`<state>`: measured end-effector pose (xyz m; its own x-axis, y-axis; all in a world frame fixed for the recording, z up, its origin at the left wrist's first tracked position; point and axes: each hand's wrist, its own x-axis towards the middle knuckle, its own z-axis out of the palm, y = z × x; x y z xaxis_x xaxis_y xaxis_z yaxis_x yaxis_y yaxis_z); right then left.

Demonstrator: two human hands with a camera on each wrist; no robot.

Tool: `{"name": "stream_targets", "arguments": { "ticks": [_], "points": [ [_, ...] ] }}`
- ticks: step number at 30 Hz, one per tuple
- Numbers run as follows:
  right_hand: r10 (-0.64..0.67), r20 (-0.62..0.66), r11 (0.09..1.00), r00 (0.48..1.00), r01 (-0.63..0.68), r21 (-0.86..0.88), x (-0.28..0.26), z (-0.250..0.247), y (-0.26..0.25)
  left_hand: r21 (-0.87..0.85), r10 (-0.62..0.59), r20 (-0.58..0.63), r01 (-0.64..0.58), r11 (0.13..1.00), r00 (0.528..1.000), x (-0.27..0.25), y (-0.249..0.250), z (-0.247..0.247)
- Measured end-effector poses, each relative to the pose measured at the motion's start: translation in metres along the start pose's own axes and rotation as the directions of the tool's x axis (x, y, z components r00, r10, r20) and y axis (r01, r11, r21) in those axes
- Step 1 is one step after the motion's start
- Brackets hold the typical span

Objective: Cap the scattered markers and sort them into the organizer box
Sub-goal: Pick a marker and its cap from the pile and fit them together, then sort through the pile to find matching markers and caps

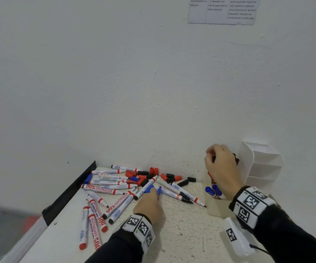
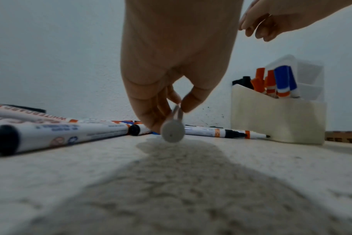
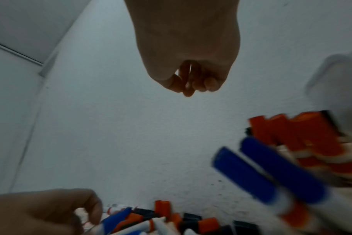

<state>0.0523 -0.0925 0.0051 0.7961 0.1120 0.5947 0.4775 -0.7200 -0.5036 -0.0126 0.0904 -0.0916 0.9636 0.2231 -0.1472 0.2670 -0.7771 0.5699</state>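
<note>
Many uncapped and capped whiteboard markers (image 1: 107, 188) lie scattered on the table, with loose red and black caps (image 1: 170, 177) by the wall. My left hand (image 1: 150, 199) reaches into the pile and pinches a white marker (image 2: 172, 132) between thumb and fingers; its flat end faces the wrist camera, just above the table. A blue cap (image 1: 149, 188) shows at the fingertips. My right hand (image 1: 219, 164) hovers over the white organizer box (image 1: 216, 208), fingers loosely curled and holding nothing (image 3: 191, 85). Capped blue markers (image 1: 213, 190) and red ones (image 2: 260, 82) stand in the box.
The wall rises right behind the pile and the box. A black strip (image 1: 71, 190) runs along the table's left edge. A white tagged block (image 1: 236, 238) lies near my right forearm. Bare table (image 1: 181, 228) lies in front of my left hand.
</note>
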Motion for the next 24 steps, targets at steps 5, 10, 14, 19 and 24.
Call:
{"name": "stream_targets", "arguments": {
  "ticks": [5, 10, 14, 19, 24],
  "points": [
    [-0.004, 0.261, 0.990, 0.965, -0.033, 0.137, -0.005, 0.035, -0.041, -0.351, -0.050, -0.135, -0.001, 0.936, 0.990, -0.003, -0.017, -0.022],
    [0.051, 0.615, 0.998, 0.787, -0.065, 0.000, -0.027, 0.099, -0.049, -0.304, -0.067, -0.197, 0.004, 0.953, 0.978, 0.002, -0.047, -0.037],
    [0.041, 0.749, 0.999, 0.661, -0.004, -0.051, -0.049, 0.135, -0.048, -0.381, -0.103, -0.236, 0.005, 0.924, 0.966, 0.004, -0.059, -0.039],
    [0.037, 0.708, 0.994, 0.706, 0.048, -0.100, -0.054, 0.149, -0.047, -0.474, -0.137, -0.165, 0.044, 0.879, 0.977, 0.006, -0.061, -0.034],
    [0.178, 0.680, 0.962, 0.711, 0.020, -0.272, -0.047, 0.152, -0.046, -0.638, -0.160, -0.092, 0.065, 0.767, 0.983, 0.006, -0.060, -0.032]
  ]
}}
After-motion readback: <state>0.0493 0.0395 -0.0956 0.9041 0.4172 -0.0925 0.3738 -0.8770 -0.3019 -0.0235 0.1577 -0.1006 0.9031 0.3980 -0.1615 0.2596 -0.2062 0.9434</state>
